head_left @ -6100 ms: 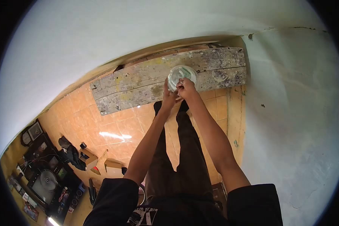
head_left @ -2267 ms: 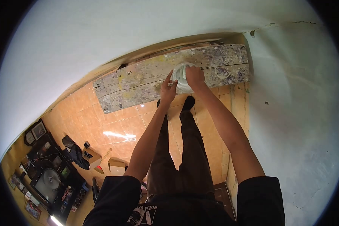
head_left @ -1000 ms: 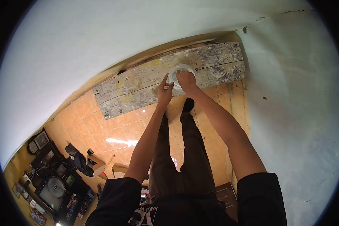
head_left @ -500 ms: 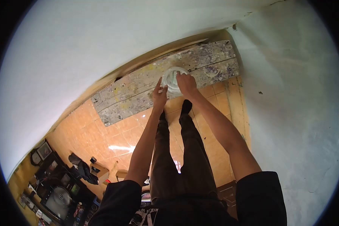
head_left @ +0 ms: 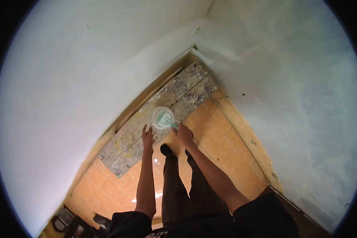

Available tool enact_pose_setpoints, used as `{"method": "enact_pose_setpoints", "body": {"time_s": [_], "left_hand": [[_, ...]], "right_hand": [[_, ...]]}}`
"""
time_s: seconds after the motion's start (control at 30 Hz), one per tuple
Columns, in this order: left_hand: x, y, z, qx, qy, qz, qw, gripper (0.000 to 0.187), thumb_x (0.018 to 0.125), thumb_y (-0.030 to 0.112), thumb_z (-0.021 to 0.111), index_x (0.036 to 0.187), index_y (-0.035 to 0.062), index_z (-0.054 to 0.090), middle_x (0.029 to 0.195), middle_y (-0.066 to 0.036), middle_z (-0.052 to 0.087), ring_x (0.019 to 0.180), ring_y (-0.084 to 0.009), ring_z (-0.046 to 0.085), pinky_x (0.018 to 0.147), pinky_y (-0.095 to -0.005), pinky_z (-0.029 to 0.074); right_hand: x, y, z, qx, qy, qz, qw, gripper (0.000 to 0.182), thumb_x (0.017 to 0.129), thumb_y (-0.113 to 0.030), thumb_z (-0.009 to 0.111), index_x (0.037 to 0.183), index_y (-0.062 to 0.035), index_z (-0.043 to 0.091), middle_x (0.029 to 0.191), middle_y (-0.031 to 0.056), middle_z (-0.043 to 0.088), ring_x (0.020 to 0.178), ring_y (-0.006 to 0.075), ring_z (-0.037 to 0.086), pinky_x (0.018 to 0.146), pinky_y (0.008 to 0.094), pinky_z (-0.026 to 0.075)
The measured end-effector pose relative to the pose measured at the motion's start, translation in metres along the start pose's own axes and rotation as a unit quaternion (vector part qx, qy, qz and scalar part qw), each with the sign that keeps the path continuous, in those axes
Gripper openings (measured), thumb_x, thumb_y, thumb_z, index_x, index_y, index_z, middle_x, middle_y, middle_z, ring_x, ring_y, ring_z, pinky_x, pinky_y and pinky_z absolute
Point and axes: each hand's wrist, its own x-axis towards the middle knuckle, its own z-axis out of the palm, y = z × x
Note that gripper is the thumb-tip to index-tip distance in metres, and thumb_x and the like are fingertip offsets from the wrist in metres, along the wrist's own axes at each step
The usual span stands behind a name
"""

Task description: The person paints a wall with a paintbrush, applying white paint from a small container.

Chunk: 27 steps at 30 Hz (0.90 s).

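A clear round tub (head_left: 153,126) with a pale rim stands on a paint-spattered wooden bench. Over its mouth lies a paintbrush (head_left: 167,120) with a teal handle and a broad head that looks coated pale white-green. My right hand (head_left: 183,134) is closed around the handle at the tub's near right side. Just left of the tub, my left hand (head_left: 148,139) has its fingers apart and holds nothing. Whatever is deeper in the tub is partly hidden by the brush.
The spattered bench (head_left: 194,85) runs along the wall into a corner of two pale walls (head_left: 265,79). Orange floor tiles (head_left: 214,131) lie below, where my feet stand close to the bench. Dark household items (head_left: 73,222) sit at the lower left.
My view has turned toward the right, toward the corner. My right hand has drawn back from over the tub to its near side, bringing the brush into sight. My left hand has moved slightly off the tub.
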Motion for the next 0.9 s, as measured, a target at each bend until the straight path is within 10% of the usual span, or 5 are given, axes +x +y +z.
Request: {"method": "enact_pose_setpoints", "body": {"time_s": [0.9], "left_hand": [[-0.048, 0.009, -0.009, 0.002, -0.097, 0.003, 0.995, 0.048, 0.098, 0.041, 0.057, 0.14, 0.0197, 0.049, 0.113, -0.003, 0.063, 0.091, -0.0149, 0.058, 0.074, -0.0321, 0.047]], "right_hand": [[-0.041, 0.001, 0.038, 0.214, 0.105, 0.035, 0.971, 0.038, 0.093, -0.031, 0.06, 0.117, -0.0024, 0.056, 0.104, 0.0234, 0.067, 0.101, 0.0418, 0.063, 0.084, 0.0488, 0.049]]}}
